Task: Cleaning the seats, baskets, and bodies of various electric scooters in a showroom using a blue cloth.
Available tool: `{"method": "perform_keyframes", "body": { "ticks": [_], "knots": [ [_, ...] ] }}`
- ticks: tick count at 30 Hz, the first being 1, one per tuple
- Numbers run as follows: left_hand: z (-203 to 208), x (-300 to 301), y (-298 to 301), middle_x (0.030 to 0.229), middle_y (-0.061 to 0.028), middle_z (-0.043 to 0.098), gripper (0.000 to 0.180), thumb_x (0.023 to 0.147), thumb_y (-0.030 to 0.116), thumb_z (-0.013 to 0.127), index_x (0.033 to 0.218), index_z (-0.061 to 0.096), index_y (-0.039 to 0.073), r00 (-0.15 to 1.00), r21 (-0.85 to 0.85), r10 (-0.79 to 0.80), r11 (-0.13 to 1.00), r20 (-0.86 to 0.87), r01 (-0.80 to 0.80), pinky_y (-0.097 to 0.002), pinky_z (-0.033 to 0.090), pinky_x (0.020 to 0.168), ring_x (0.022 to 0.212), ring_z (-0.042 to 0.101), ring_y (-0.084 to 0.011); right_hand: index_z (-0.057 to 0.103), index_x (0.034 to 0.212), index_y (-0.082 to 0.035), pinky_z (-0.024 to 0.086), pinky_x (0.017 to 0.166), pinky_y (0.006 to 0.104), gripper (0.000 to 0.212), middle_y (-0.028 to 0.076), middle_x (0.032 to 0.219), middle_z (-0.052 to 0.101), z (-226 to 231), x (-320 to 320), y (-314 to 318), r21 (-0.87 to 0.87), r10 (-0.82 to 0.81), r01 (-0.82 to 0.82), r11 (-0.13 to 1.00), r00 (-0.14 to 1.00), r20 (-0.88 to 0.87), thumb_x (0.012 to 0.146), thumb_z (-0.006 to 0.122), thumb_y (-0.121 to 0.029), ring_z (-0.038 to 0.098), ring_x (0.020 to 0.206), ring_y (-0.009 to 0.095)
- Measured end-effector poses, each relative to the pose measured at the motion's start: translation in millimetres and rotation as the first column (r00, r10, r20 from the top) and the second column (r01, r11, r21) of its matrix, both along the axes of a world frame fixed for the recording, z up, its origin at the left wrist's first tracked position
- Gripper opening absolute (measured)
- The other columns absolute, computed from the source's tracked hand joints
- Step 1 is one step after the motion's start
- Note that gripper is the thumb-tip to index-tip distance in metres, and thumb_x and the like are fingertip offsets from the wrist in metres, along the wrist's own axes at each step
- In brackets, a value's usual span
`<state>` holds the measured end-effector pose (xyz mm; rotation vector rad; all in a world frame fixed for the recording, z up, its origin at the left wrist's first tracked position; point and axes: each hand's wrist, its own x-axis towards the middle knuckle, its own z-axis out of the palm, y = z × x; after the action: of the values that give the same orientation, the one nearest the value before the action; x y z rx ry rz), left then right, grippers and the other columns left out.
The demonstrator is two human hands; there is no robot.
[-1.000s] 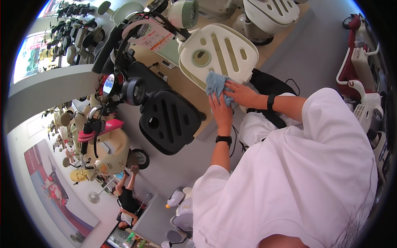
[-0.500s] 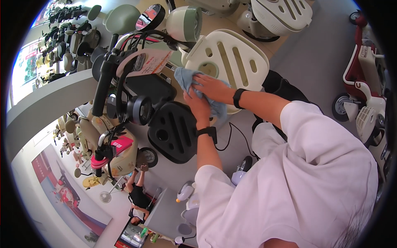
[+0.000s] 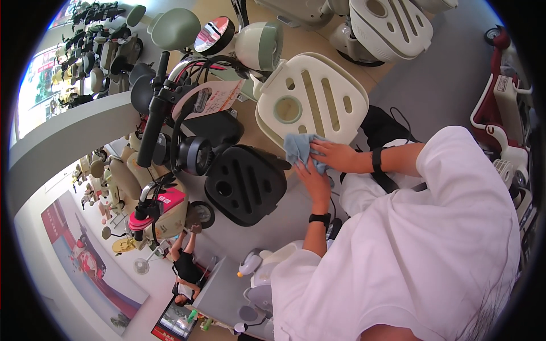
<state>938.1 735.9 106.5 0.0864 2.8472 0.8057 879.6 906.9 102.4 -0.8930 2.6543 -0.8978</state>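
Observation:
A light blue cloth (image 3: 298,149) is bunched up at the near edge of a cream basket (image 3: 272,116) with slots and a round hole. My right hand (image 3: 340,157) holds the cloth from above, its fingers pressed into the folds. Just below it, my left hand (image 3: 311,181) grips the cloth's lower part. Part of the cloth is hidden under both hands. Beside them on the left is a black slotted basket (image 3: 247,184). I cannot tell whether the cloth touches the cream basket.
Left of the baskets are a black handlebar grip (image 3: 152,126), a round headlight (image 3: 195,156) and a pink hanging card (image 3: 219,98). A red-and-white scooter (image 3: 483,111) stands at right. Another person (image 3: 186,271) is at a grey counter (image 3: 219,290). A dark cable hangs near my legs.
Both hands and the cloth have moved right and down, from the cream basket's left side to its near edge. More of the basket shows now.

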Motion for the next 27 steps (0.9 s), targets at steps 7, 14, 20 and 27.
{"method": "perform_keyframes", "body": {
  "ticks": [7, 14, 20, 27],
  "knots": [
    [-3.5, -25.5, 8.0, 0.158, -0.0305, 0.029, 0.073, 0.087, 0.003, 0.068, 0.154, 0.037, 0.005, 0.991, -0.035, 0.133, 0.99, -0.011, -0.133, -0.0589, 0.024, 0.12, 0.147, 0.023, -0.0545, 0.06, 0.135, -0.012, 0.046, 0.113, 0.0395, 0.046, 0.015, 0.155, 0.043, -18.7, -34.5, -1.3, -0.125, 0.03, -0.045, 0.991, 0.992, -0.119, 0.088, 0.064, -0.015, 0.04, 0.146, 0.032],
    [57.2, -101.1, 28.7, 0.155, -0.0305, 0.035, 0.067, 0.084, -0.001, 0.065, 0.149, 0.046, 0.004, 0.967, 0.149, 0.25, 0.959, -0.044, -0.241, -0.0558, 0.029, 0.118, 0.144, 0.033, -0.0501, 0.06, 0.136, -0.01, 0.048, 0.11, 0.042, 0.043, 0.017, 0.152, 0.045, 44.9, -97.4, 7.0, -0.286, -0.004, 0.126, 0.95, 0.92, 0.391, 0.093, 0.059, -0.008, 0.048, 0.14, 0.036],
    [125.4, -206.7, 88.0, 0.154, -0.03, 0.037, 0.061, 0.086, 0.006, 0.066, 0.145, 0.05, 0.003, 0.889, 0.238, 0.214, 0.963, -0.405, -0.123, -0.0553, 0.032, 0.116, 0.141, 0.037, -0.0508, 0.062, 0.134, -0.01, 0.046, 0.11, 0.0425, 0.043, 0.018, 0.148, 0.048, 135.5, -186.1, 64.3, -0.556, -0.24, 0.184, 0.81, 0.97, -0.027, 0.092, 0.058, -0.004, 0.049, 0.137, 0.038],
    [123.3, -346.1, 133.3, 0.147, -0.0266, 0.047, 0.053, 0.093, 0.03, 0.063, 0.138, 0.056, 0.003, 0.822, 0.1, 0.118, 0.992, -0.557, -0.075, -0.056, 0.035, 0.114, 0.135, 0.042, -0.0499, 0.065, 0.127, -0.006, 0.044, 0.109, 0.0455, 0.038, 0.019, 0.14, 0.054, 116.3, -300.7, 79.7, -0.637, -0.434, 0.355, 0.684, 0.9, 0.036, 0.091, 0.057, -0.013, 0.051, 0.131, 0.04]
  ]
}}
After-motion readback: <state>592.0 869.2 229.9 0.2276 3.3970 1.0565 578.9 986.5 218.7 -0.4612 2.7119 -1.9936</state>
